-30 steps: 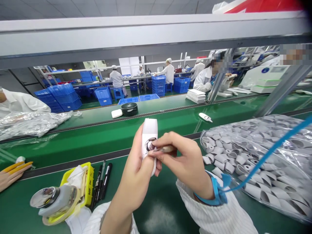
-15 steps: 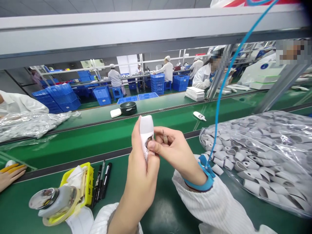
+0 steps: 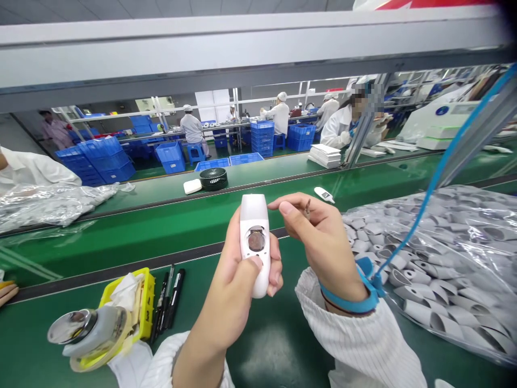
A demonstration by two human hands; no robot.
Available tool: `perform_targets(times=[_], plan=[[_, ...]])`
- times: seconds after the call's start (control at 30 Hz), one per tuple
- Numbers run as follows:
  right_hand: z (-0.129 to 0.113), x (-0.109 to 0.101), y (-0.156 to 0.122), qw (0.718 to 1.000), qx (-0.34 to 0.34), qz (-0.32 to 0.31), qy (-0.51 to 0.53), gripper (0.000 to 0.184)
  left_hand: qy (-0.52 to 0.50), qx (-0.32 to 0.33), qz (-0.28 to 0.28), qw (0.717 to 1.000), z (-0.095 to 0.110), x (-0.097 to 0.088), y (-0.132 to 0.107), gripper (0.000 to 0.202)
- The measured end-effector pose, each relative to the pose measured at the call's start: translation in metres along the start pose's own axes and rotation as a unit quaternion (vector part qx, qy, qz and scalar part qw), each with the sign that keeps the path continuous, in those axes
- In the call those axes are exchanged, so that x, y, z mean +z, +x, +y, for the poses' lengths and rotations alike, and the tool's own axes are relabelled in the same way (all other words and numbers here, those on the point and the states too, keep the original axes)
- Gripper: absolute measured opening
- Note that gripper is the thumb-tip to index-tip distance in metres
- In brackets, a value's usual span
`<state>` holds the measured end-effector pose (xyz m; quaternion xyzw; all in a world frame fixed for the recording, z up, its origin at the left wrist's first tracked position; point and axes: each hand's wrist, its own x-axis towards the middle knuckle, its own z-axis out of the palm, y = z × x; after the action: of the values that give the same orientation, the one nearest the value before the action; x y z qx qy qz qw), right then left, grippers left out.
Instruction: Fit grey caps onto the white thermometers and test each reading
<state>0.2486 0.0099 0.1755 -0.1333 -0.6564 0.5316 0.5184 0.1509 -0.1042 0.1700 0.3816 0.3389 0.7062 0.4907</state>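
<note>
The left hand [image 3: 232,291] holds the long white plastic gadget [image 3: 256,240] — don't scratch it with the thin brown tool [image 3: 307,209] held in the right hand [image 3: 326,237].

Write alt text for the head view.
Left hand holds a white device, its round opening facing the camera; the right hand, a thin tool tucked in it, is beside the device. A yellow basket and pens lie left on the green bench, bagged grey parts right.

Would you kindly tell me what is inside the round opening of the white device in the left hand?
A round disc sits in the white device, which the left hand holds. Whatever lies beneath the disc is covered by it and cannot be seen.
</note>
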Motion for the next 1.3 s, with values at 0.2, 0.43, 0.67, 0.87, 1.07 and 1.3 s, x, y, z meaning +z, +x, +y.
perform_targets(times=[0.2, 0.43, 0.67, 0.87, 1.07, 1.3], plan=[[0.004, -0.002, 0.001, 1.0, -0.001, -0.012, 0.018, 0.028, 0.117, 0.022, 0.056, 0.991, -0.008, -0.002, 0.002, 0.069], [0.009, -0.011, 0.01, 0.995, 0.008, -0.101, 0.015, 0.048, 0.533, 0.199, 0.153, 0.808, -0.018, -0.022, 0.011, 0.073], [0.02, -0.015, 0.023, 0.991, 0.094, -0.087, -0.027, 0.023, 0.617, 0.247, 0.162, 0.73, -0.02, -0.025, 0.016, 0.077], [0.098, -0.022, 0.05, 0.957, 0.249, 0.002, -0.15, 0.015, 0.605, 0.204, 0.215, 0.739, -0.008, -0.029, 0.014, 0.047], [0.185, -0.033, 0.051, 0.895, 0.35, 0.034, -0.273, 0.032, 0.556, 0.169, 0.206, 0.787, -0.009, -0.025, 0.014, 0.038], [0.203, -0.038, 0.043, 0.851, 0.364, 0.013, -0.378, 0.035, 0.49, 0.157, 0.188, 0.837, -0.016, -0.022, 0.014, 0.038]])
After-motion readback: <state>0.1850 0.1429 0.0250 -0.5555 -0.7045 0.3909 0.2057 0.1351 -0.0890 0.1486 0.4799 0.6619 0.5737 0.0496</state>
